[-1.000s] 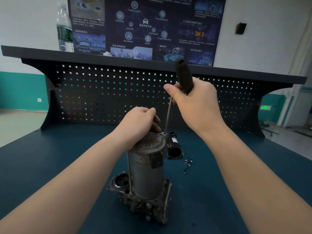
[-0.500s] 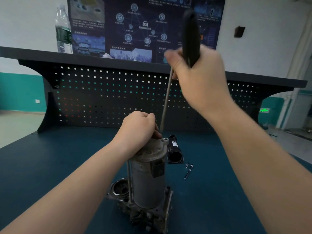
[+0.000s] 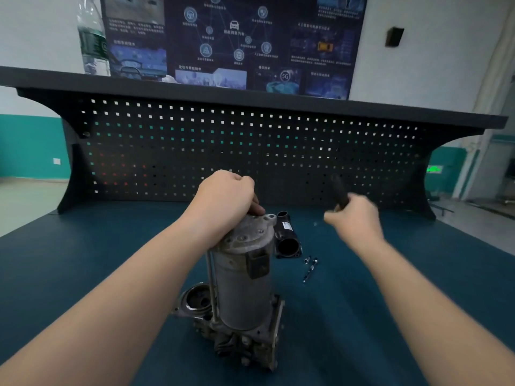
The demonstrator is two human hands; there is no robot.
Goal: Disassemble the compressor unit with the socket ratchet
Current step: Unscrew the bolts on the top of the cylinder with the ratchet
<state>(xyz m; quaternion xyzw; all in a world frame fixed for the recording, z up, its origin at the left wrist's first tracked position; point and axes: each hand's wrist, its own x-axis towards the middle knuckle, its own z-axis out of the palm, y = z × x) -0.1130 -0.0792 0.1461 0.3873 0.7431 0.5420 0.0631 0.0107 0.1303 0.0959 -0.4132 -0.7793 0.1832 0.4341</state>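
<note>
From the head camera, two hands, one compressor unit [image 3: 242,285], one black tube part [image 3: 287,238] and two small bolts [image 3: 310,267] are showing on the blue table [image 3: 83,274]. The grey, dirty compressor unit is standing upright in the middle. The left hand [image 3: 225,201] is gripping its top. The right hand [image 3: 354,221], at 2 o'clock from the unit, is curling around a black handle [image 3: 340,195]. That hand is looking blurry, and the tool's shaft is hiding.

Motion blur smears the right hand [image 3: 355,221] and its black tool handle [image 3: 340,194]; shaft unseen.
</note>
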